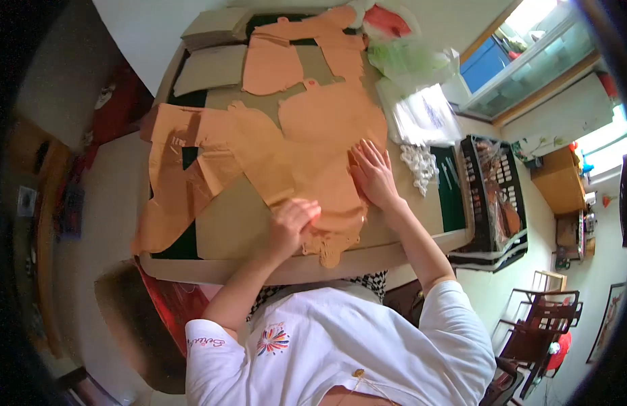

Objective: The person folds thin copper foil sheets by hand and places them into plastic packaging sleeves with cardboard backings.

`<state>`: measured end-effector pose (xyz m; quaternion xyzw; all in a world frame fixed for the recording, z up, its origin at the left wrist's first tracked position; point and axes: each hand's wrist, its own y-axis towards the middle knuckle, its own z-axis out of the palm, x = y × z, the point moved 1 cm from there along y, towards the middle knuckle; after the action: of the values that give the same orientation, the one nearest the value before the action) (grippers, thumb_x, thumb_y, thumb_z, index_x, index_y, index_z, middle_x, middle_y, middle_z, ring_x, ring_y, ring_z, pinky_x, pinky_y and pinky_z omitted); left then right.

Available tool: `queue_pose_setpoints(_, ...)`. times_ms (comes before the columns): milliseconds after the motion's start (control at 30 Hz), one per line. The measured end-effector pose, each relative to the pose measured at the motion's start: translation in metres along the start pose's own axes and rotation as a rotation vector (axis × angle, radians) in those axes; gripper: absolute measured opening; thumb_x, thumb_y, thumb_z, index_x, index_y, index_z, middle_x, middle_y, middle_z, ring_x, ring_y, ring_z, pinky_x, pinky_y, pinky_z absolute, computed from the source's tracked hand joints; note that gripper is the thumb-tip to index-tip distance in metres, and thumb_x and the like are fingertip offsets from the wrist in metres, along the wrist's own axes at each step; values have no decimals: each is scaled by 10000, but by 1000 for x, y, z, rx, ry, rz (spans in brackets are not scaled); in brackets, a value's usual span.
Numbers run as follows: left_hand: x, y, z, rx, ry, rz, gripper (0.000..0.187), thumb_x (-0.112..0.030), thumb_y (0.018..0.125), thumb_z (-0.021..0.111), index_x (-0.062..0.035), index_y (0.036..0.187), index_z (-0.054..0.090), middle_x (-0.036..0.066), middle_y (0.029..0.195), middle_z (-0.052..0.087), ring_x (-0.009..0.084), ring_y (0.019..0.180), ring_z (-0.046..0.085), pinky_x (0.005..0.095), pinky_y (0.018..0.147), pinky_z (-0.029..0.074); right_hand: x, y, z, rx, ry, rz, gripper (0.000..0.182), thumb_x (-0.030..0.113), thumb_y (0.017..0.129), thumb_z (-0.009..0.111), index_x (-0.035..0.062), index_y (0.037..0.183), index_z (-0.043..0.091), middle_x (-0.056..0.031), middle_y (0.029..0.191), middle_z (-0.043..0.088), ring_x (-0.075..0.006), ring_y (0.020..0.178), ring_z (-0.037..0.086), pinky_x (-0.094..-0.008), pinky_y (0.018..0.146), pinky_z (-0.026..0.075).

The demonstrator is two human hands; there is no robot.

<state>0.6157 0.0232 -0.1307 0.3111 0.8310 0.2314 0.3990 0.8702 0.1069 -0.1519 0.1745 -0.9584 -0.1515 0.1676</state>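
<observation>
**Both hands on the orange sheet**

The right hand [373, 172] lies flat, fingers spread wide, pressing the orange sheet [313, 145] onto the desk [239, 223]. The left hand [293, 223] is curled narrow at the sheet's near edge, just beside the right hand; whether it pinches the sheet or a small tool I cannot tell. The sheet runs away from both hands toward the far side of the desk, its long axis pointing forward and slightly left. A cut tab [330, 247] hangs just below the left hand, the nearer one to it. To the right of the right hand sit white pieces [419, 168] and a black crate [496, 196].
</observation>
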Motion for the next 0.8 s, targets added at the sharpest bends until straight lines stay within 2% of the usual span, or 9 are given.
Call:
queue_pose_setpoints(100, -4, 16, -12, -17, -6, -56, 140, -34, 787, 705, -66, 920, 674, 75, 996, 693, 229, 951, 652, 331, 810, 547, 8, -2, -8, 47, -5, -26, 409, 299, 951, 501, 171, 1339, 508, -116, 1420, 449, -299, 1354, 361, -568, 1101, 224)
queue_pose_setpoints(367, -13, 8, -13, 87, 49, -31, 175, -37, 776, 710, -66, 944, 671, 67, 1009, 679, 251, 956, 635, 344, 833, 530, 6, -3, -4, 14, -27, -29, 403, 256, 942, 498, 181, 1338, 504, -90, 1416, 455, -277, 1355, 364, -583, 1096, 230)
queue_pose_setpoints(533, -15, -2, -7, 122, 86, -26, 198, -24, 768, 705, -78, 956, 675, 56, 1017, 668, 251, 968, 621, 353, 837, 528, 5, -6, -5, 30, -12, -16, 381, 262, 967, 461, 190, 1336, 524, -97, 1412, 470, -277, 1355, 374, -559, 1106, 215)
queue_pose_setpoints(800, -13, -7, -3, 121, 119, 26, 149, -84, 782, 712, -96, 925, 674, 36, 981, 663, 220, 938, 629, 339, 768, 548, 6, -5, -5, 3, 12, -8, 350, 232, 949, 489, 187, 1286, 572, -88, 1389, 495, -268, 1342, 392, -571, 1095, 230)
